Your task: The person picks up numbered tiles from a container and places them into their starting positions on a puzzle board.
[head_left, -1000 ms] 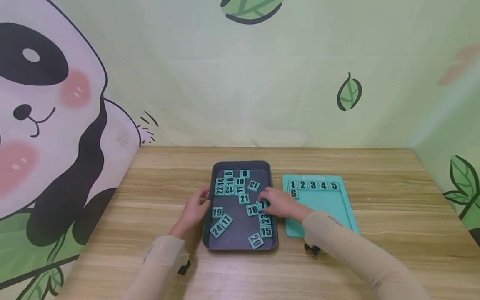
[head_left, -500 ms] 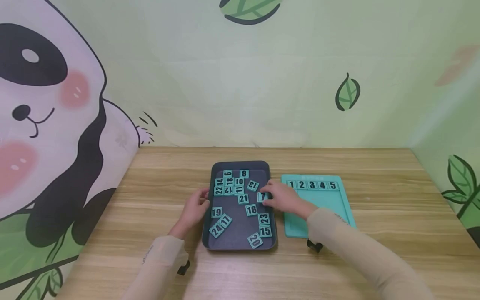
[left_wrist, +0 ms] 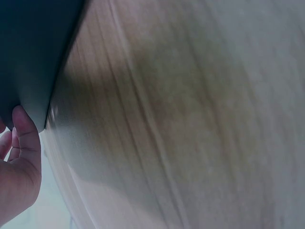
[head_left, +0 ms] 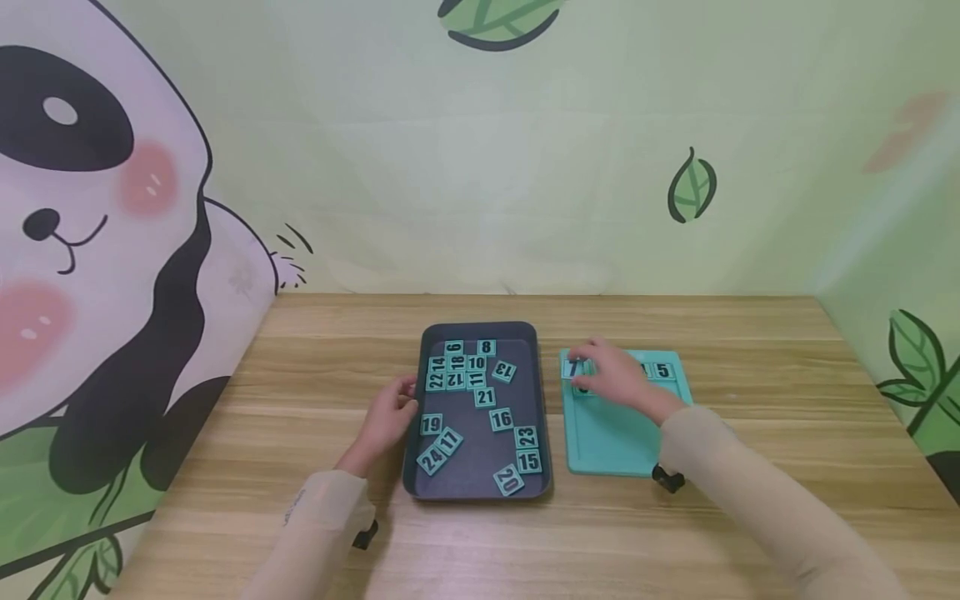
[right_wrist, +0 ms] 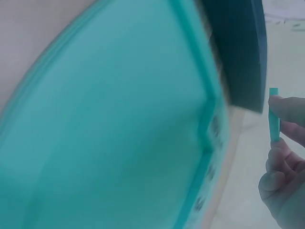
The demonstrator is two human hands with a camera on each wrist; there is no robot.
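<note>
Left grip (head_left: 386, 412) loose, the right grip (head_left: 617, 375) pinches tile 7 (head_left: 571, 369) over the number board's (head_left: 607, 442) far-left corner; placing it likely calls for lowering.

At the turquoise board (head_left: 611, 442), seen from the head, the right hand (head_left: 618, 377) hides the middle of the top number row (head_left: 662, 371), most of a tile (head_left: 583, 391) just below that row's left end, and part of the tile marked 7 (head_left: 572, 369). Left of the board, lettering on the left sleeve (head_left: 315, 508) is too small to read, and the bottom edge cuts that sleeve off. From the right wrist, the board's numerals blur. From the left wrist, the dark tray (left_wrist: 38, 47) and left hand (left_wrist: 21, 164) are cropped.
</note>
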